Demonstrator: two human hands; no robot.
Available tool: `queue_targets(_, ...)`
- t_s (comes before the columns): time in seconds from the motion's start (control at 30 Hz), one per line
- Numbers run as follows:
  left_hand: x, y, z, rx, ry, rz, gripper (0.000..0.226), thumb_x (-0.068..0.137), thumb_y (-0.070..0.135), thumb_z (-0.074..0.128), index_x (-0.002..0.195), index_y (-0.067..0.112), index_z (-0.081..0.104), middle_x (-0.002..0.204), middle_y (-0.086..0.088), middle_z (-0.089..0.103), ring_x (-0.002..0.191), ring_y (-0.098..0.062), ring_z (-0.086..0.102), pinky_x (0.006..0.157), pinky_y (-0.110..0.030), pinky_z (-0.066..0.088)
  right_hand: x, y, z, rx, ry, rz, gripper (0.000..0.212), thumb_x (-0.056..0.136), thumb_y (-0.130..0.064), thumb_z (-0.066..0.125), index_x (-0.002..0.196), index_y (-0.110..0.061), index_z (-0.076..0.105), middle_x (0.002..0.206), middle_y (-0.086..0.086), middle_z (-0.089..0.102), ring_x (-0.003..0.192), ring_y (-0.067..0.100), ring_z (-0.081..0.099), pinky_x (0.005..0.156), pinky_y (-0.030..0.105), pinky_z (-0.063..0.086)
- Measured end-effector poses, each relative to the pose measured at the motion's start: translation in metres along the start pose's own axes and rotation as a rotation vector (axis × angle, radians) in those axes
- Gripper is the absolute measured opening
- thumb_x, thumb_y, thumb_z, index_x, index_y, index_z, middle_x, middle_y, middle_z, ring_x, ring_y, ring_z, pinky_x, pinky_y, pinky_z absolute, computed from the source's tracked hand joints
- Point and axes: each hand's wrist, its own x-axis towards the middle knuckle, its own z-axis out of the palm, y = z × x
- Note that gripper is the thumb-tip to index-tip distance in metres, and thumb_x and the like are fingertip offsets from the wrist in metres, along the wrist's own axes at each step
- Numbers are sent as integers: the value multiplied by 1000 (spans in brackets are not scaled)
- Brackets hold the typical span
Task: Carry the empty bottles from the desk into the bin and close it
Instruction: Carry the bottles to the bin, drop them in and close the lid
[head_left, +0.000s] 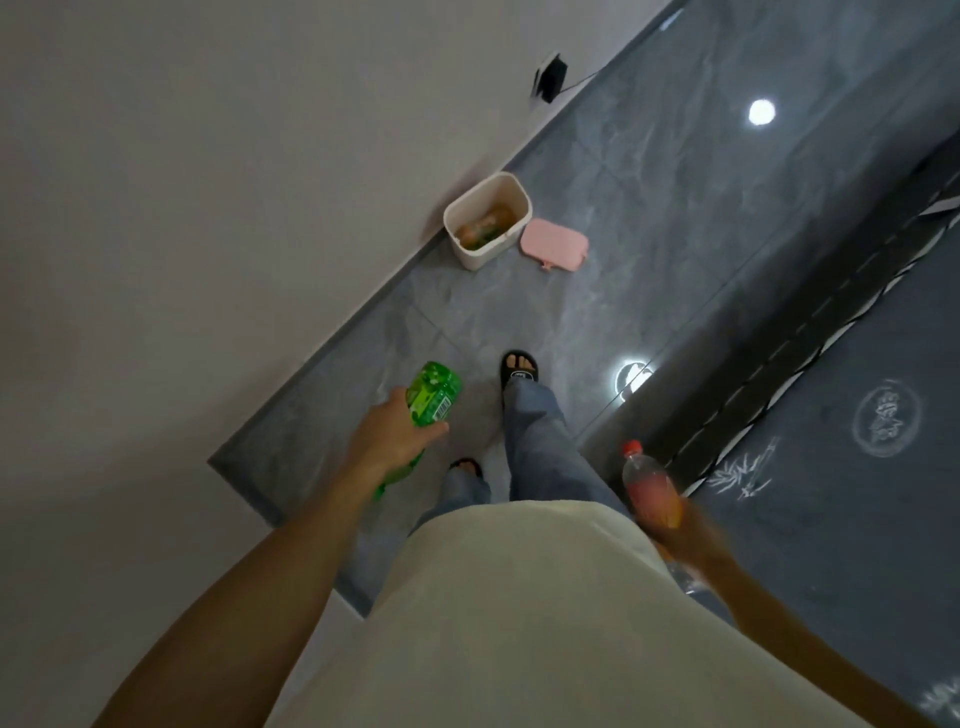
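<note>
My left hand (387, 436) grips a green plastic bottle (432, 392) around its middle, its base pointing ahead. My right hand (685, 540), blurred, holds a clear bottle with a red cap and an orange-red label (649, 486), cap pointing forward. Ahead on the floor, against the wall, stands a small white bin (470, 254) with no lid on; something orange and green lies inside it. Its pink lid (553, 244) lies flat on the tiles just right of the bin.
A grey wall (208, 208) runs along my left with a dark skirting edge. A black plug and cable (549, 77) sit at a wall socket beyond the bin. A dark patterned mat (841, 441) covers the floor at right. My sandalled feet stand on grey tiles.
</note>
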Motion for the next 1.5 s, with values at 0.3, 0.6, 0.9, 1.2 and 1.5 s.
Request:
queue_targets(0.3, 43, 42, -16, -66, 29, -206, 60, 78, 50, 76, 123, 14, 60, 113, -15, 70, 102, -35, 67, 83, -35, 47, 84, -147, -125, -110, 0, -175, 72, 71, -69, 68, 128, -27, 54, 106, -3, 67, 90, 17, 62, 78, 33, 50)
queue_targets(0.6, 70, 40, -47, -63, -52, -320, 75, 75, 54, 81, 129, 12, 49, 112, -11, 68, 92, -27, 66, 82, -33, 51, 146, -289, -169, -175, -8, -356, 79, 71, -74, 68, 127, -23, 43, 103, -2, 62, 82, 14, 64, 76, 32, 50)
queue_targets(0.9, 159, 73, -94, -118, -110, -245, 77, 69, 63, 79, 124, 17, 50, 106, -6, 67, 85, -23, 64, 76, -36, 54, 177, -313, -169, -182, -5, -258, 86, 70, -76, 67, 132, -22, 43, 113, 2, 63, 95, 19, 65, 84, 35, 49)
queue_targets(1.2, 307, 164, -117, -117, -56, -70, 65, 71, 76, 62, 115, 29, 54, 101, 2, 66, 93, -24, 66, 75, -36, 52, 243, -338, -175, -158, -46, -157, 82, 72, -69, 72, 134, -23, 42, 120, 5, 64, 94, 18, 61, 82, 36, 49)
queue_targets(1.5, 521, 207, -50, -116, 58, 123, 66, 76, 58, 71, 128, 24, 50, 118, 0, 66, 102, -23, 63, 82, -38, 53, 398, -398, -120, -102, -99, -292, 79, 77, -65, 70, 139, -26, 40, 125, 2, 64, 94, 14, 59, 81, 31, 49)
